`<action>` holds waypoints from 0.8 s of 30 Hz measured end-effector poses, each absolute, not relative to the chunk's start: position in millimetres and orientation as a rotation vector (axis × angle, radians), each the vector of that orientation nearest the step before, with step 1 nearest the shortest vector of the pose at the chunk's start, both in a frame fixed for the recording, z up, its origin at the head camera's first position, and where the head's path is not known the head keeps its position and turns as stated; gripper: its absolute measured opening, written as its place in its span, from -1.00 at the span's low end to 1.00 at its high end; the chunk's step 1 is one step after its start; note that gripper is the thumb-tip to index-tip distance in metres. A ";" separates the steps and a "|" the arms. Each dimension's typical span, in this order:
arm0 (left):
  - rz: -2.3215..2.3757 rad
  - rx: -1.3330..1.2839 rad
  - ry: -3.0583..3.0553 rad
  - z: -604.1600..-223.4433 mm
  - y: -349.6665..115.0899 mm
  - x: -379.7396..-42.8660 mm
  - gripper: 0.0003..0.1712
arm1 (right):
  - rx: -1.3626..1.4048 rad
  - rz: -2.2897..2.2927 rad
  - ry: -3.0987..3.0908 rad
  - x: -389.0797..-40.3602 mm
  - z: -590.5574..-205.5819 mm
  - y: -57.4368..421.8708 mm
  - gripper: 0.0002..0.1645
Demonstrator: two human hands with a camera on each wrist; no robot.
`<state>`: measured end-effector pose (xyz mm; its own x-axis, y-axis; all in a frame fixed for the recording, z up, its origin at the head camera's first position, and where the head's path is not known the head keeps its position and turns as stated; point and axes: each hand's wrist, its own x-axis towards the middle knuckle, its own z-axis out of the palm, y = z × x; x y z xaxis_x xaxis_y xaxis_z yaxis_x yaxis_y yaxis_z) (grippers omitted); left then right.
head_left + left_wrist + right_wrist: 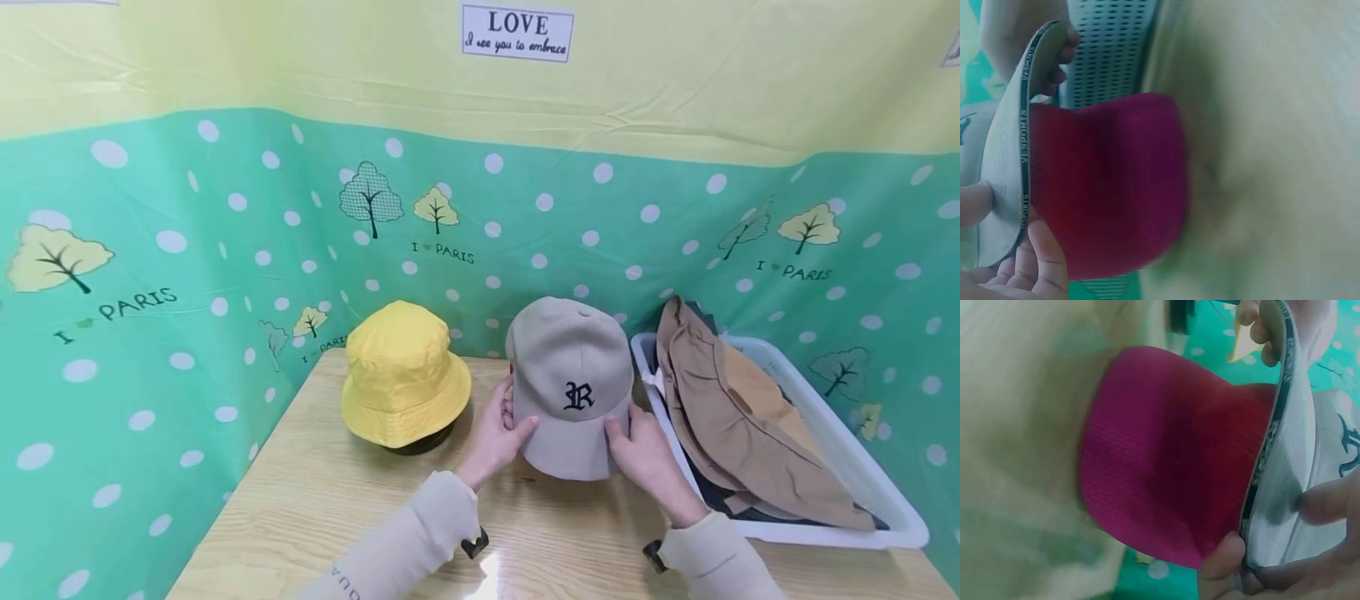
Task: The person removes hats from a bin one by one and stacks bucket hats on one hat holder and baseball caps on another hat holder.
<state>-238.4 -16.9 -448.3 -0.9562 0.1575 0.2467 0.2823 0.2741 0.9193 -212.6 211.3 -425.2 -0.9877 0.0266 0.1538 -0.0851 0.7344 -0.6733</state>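
A grey baseball cap (570, 358) with a black letter R on its front faces me at mid-table, held by both hands. My left hand (495, 437) pinches the brim's left side, thumb on top and fingers beneath. On the right side of the brim, my right hand (648, 450) grips in the same way. Under the grey cap, both wrist views show a red-magenta cap (1116, 187) with its brim over the table; the grey brim (1282, 462) stands away from it. Most of the red cap is hidden in the head view.
Left of the caps, a yellow bucket hat (401, 375) sits on a dark base (423, 442). A white plastic basket (907, 521) at the right holds a brown hat (720, 408) and other dark fabric. Behind the wooden table (277, 517) hangs a green and yellow printed cloth (540, 242).
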 end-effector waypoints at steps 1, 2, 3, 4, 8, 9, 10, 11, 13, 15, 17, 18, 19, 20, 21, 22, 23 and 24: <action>-1.773 -0.404 -2.434 -452.7 -17.1 -237.3 -0.19 | 0.038 1.092 -2.784 -212.1 -429.0 210.3 -0.43; -1.766 -0.391 -2.445 -457.4 -17.6 -236.5 -0.19 | 0.024 1.091 -2.793 -211.4 -432.6 209.4 -0.41; -1.761 -0.376 -2.459 -461.9 -18.2 -235.5 -0.19 | 0.014 1.085 -2.804 -210.8 -436.2 208.5 -0.39; -1.761 -0.367 -2.466 -466.0 -18.8 -234.8 -0.19 | 0.007 1.078 -2.817 -210.1 -439.5 207.7 -0.37; -1.777 -0.319 -2.472 -476.3 -20.2 -234.7 -0.17 | -0.019 1.068 -2.850 -208.5 -449.9 205.5 -0.27; -1.778 -0.311 -2.466 -476.7 -19.8 -235.4 -0.16 | -0.023 1.073 -2.839 -208.9 -451.9 205.3 -0.25; -1.782 -0.305 -2.458 -476.4 -19.0 -236.4 -0.16 | -0.030 1.086 -2.825 -209.4 -453.5 205.2 -0.22; -1.781 -0.300 -2.449 -475.3 -18.0 -237.4 -0.16 | -0.039 1.106 -2.803 -210.2 -455.1 205.1 -0.21; -1.776 -0.307 -2.431 -472.2 -14.6 -239.9 -0.15 | -0.053 1.146 -2.754 -212.3 -457.4 205.2 -0.18; -1.770 -0.329 -2.408 -469.0 -10.5 -242.5 -0.15 | -0.071 1.177 -2.715 -214.9 -459.4 205.3 -0.15; -1.745 -0.340 -2.402 -467.3 -6.3 -245.1 -0.13 | -0.094 1.197 -2.701 -217.4 -461.1 205.6 -0.15; -1.730 -0.342 -2.404 -467.3 -4.5 -246.4 -0.12 | -0.104 1.202 -2.701 -218.9 -462.0 205.6 -0.15; -1.719 -0.338 -2.405 -468.0 -2.9 -247.4 -0.11 | -0.113 1.198 -2.704 -220.6 -463.2 205.6 -0.15; -1.707 -0.331 -2.405 -469.5 -1.6 -248.4 -0.10 | -0.122 1.191 -2.716 -222.1 -464.6 205.4 -0.15; -1.682 -0.316 -2.413 -471.8 -0.4 -249.2 -0.09 | -0.129 1.176 -2.728 -224.0 -466.3 205.3 -0.16; -1.654 -0.297 -2.425 -473.9 0.2 -249.6 -0.08 | -0.137 1.160 -2.742 -225.7 -468.0 205.0 -0.16; -1.631 -0.278 -2.432 -476.4 0.7 -249.5 -0.08 | -0.143 1.143 -2.757 -227.7 -470.0 204.6 -0.15; -1.608 -0.258 -2.441 -478.9 1.1 -249.4 -0.08 | -0.146 1.125 -2.771 -229.9 -472.3 204.2 -0.15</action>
